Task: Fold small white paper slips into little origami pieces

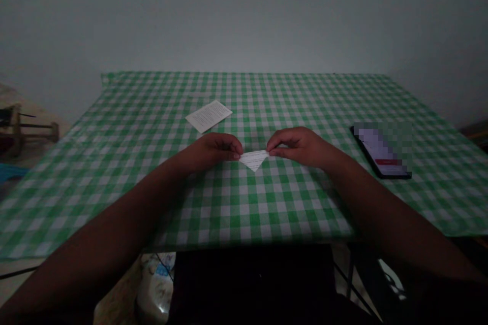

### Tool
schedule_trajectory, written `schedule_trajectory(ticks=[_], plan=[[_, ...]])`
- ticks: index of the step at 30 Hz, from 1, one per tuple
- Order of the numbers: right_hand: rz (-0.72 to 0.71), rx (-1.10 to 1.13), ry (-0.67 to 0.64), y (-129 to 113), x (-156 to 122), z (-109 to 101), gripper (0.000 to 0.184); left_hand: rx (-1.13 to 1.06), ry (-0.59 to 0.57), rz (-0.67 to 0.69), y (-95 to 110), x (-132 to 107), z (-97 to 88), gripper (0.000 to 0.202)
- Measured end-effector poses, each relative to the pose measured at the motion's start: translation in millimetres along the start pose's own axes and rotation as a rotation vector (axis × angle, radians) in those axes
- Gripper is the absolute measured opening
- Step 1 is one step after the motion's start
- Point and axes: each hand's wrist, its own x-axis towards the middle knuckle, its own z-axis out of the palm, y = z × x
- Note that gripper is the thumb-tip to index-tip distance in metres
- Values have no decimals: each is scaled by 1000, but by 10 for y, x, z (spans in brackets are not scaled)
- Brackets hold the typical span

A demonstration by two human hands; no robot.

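A small piece of printed paper (pixel 254 160), folded into a triangle, is held between my two hands just above or on the tablecloth. Its point faces toward me, and lines of text run across it. My left hand (pixel 218 151) pinches the left corner between thumb and fingers. At the opposite corner, my right hand (pixel 296 145) grips the paper in a similar pinch. Beyond my left hand lies a flat printed sheet (pixel 209 116), set at an angle on the cloth.
A green and white checked tablecloth (pixel 259 213) covers the table. To the right of my right hand lies a smartphone (pixel 385 155) with its screen lit. A pale wall (pixel 244 20) stands behind the table. At the far left is a wooden piece of furniture (pixel 36 126).
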Motion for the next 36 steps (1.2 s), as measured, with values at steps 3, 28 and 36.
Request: schedule_trajectory(ticks=[3, 28, 36], plan=[[44, 49, 16, 37, 9, 36, 16, 36, 12, -6, 18, -5, 20, 13], [23, 275, 197, 154, 59, 257, 25, -22, -21, 21, 2, 27, 82, 11], [5, 352, 264, 130, 84, 256, 25, -15, 142, 69, 24, 29, 132, 12]])
